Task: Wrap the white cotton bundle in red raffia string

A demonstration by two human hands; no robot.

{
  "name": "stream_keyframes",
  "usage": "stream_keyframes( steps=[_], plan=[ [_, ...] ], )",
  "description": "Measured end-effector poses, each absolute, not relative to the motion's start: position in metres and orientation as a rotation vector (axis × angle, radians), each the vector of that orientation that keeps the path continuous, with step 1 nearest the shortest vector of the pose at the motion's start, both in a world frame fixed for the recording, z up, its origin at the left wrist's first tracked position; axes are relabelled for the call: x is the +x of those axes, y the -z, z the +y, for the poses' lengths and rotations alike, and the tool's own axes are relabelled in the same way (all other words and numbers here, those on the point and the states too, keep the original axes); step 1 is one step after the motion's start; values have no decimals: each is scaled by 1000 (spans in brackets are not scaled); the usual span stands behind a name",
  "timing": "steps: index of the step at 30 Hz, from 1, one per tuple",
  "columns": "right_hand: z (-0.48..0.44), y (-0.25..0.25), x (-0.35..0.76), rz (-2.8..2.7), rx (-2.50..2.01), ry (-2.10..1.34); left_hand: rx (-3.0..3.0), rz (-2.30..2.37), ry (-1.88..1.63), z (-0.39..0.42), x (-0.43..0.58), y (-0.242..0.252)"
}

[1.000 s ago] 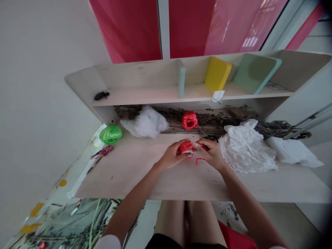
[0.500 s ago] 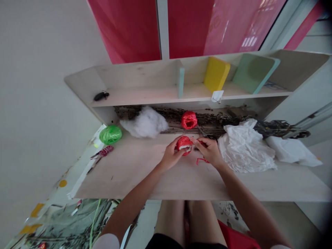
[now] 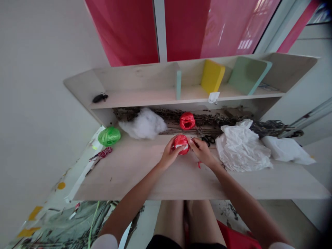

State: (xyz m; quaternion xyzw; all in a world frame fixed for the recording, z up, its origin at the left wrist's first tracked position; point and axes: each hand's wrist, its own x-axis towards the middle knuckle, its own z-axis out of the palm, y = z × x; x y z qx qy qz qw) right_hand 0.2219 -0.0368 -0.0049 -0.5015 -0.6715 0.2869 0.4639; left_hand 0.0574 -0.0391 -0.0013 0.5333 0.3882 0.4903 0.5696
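Note:
In the head view, my left hand is curled around a small ball wrapped in red plastic string. A strip of white stuffing shows through a gap in the wrapping, beside my left thumb. My right hand is closed in a pinch at the ball's right side, where the string runs. A short red tail of string hangs below my right fingers. Behind the ball lies a larger roll of red plastic string with a hollow middle.
White fluffy stuffing and a green string roll lie left, with a tool with a red-and-white wrapped handle. Black-handled scissors and crumpled white plastic lie right. Dry stems line the desk's back, under a shelf.
My right hand has come slightly lower and closer to the ball. Less white stuffing shows through the red wrapping, and the loose red tail looks shorter. The view has shifted a little.

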Motion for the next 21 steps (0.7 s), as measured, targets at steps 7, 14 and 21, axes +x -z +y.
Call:
stream_keyframes(
  steps=[7, 14, 21],
  plan=[
    [-40, 6, 215, -1694, -1162, -835, 1029, 795, -990, -40, 50, 3],
    [-42, 8, 212, -1690, -1267, -853, 1074, 928, -1190, -38, 57, 7],
    [-39, 8, 222, -1638, -1166, -818, 779, 954, -1230, -31, 52, -2]
  ],
)
